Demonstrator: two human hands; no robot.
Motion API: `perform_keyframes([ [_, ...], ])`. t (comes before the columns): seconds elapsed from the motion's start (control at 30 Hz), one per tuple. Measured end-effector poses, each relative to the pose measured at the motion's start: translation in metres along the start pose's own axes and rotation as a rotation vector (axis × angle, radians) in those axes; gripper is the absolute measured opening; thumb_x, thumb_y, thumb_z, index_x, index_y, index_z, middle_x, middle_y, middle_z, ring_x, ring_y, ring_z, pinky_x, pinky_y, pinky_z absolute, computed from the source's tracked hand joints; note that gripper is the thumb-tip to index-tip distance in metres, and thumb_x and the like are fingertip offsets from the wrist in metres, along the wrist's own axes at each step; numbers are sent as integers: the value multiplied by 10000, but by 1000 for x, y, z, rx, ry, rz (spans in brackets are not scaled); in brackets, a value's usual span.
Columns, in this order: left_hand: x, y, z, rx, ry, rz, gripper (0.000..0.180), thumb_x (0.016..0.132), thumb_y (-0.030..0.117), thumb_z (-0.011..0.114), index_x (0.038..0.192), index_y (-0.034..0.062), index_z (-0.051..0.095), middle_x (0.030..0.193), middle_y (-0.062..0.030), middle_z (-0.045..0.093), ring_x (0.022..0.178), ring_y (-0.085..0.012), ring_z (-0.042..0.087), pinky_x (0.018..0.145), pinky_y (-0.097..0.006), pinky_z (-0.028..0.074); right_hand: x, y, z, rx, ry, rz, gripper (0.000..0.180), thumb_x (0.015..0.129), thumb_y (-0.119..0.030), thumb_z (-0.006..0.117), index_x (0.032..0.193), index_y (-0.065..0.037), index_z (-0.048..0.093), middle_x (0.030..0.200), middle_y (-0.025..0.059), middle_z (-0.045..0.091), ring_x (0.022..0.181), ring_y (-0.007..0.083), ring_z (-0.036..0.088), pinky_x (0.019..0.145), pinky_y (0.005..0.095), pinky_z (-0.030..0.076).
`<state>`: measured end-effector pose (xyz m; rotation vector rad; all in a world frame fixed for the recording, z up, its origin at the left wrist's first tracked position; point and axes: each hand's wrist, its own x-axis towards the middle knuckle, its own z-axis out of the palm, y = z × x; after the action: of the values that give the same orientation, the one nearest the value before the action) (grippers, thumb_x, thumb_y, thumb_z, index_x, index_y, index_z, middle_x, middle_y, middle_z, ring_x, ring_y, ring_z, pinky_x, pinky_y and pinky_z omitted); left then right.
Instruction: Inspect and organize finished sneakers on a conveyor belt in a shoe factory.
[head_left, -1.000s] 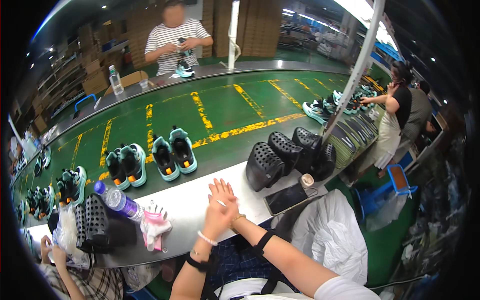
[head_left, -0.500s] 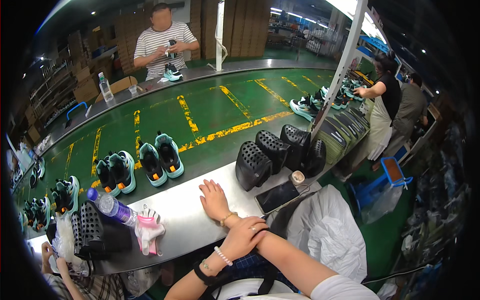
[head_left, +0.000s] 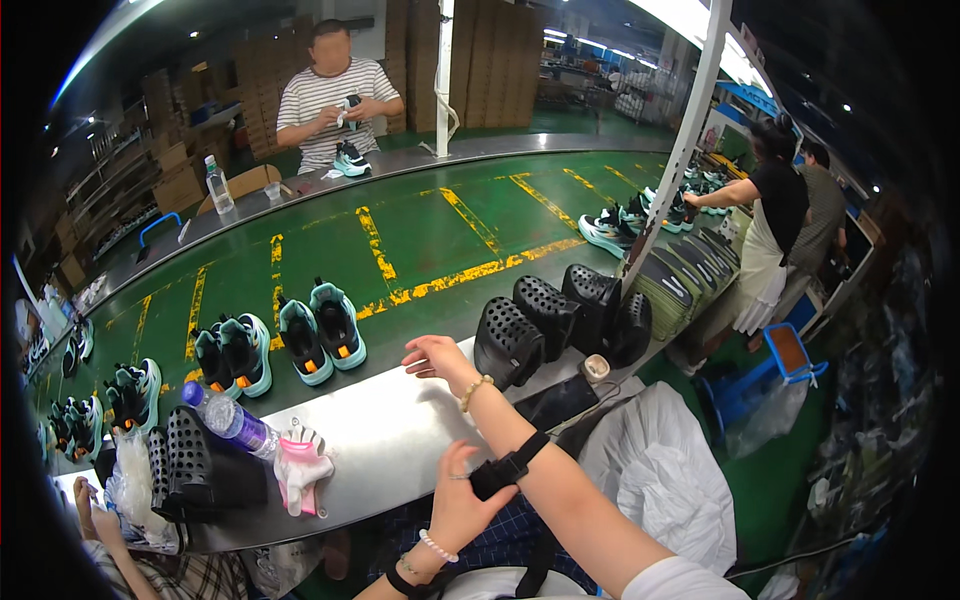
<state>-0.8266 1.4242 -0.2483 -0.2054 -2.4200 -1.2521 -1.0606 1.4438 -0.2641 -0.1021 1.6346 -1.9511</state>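
My right arm reaches forward over the metal ledge [head_left: 385, 430]. My right hand [head_left: 442, 362] hangs above it, empty, fingers apart, just left of a row of perforated black shoe forms [head_left: 508, 342]. A beaded bracelet circles that wrist. Farther up the same forearm sits a black strapped-on device [head_left: 497, 474]. My left hand [head_left: 468, 505] is at its near end, thumb against the lower side and fingers parted from it on the other. Left of my hands lie pink-and-white gloves [head_left: 300, 468] and a purple-capped bottle [head_left: 232, 420]. Several black-and-mint sneakers [head_left: 322, 335] stand beyond the ledge.
A phone [head_left: 556, 404] and a small cup [head_left: 596, 368] lie right of my arm. White plastic [head_left: 660, 470] bulges below them. A white post [head_left: 680, 140] rises at right. Across the green belt [head_left: 420, 235], a person handles a shoe; others work at right and lower left.
My left hand has drawn back off my right forearm, uncovering the black device. My right hand has lifted forward and turned sideways. The person across keeps handling a shoe.
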Motion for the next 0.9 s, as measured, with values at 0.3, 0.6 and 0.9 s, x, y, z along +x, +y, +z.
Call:
perform_keyframes([
  [0.3,-4,-36,14,-1409,-461,-829,433,972,293,544,1241,-40,483,1201,-180,590,1056,-235,622,926,-374,508,1,-29,0,403,176,-174,190,937,-177,510,1000,-28,610,749,57,630,702,195,635,717,343,554],
  [0.6,9,-15,6,-1196,-167,-861,349,951,255,574,1028,-86,589,903,-149,683,782,-245,690,763,-402,584,-10,-7,23,-1252,522,-732,195,925,-205,502,843,-45,577,690,187,649,634,335,664,547,420,524],
  [0.9,-3,-12,23,-1284,-107,-754,314,959,218,566,1078,-71,592,959,-148,676,839,-228,684,811,-377,567,-16,-46,24,-348,115,-239,201,935,-188,514,1002,-37,628,648,86,619,572,160,621,508,283,495],
])
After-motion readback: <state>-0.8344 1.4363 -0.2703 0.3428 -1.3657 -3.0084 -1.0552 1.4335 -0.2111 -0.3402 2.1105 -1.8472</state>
